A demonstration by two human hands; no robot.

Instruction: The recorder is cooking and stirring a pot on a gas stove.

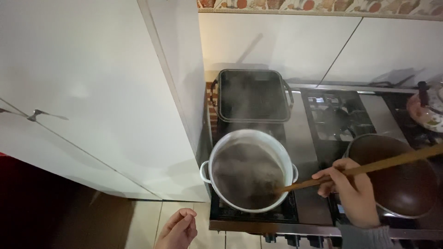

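The fingers (333,177) of the right hand (349,193) are curled shut around a long wooden stick (364,168), gripping it partway along its length. From that grip the stick's long axis runs down and to the left, its lower end dipping into the dark, steaming liquid of a white pot (249,169) near the pot's right wall; the other end rises up and right, out past the frame edge, crossing over a brown pan (406,177) that sits just right of the hand. The pot thus lies to the left of the gripping fingers, on the front burner of a stove (307,138). The left hand (179,228) hangs low before the stove's front edge, empty, fingers loosely folded, apart from the pot's handle. Behind the pot rests a dark square griddle pan (252,95).
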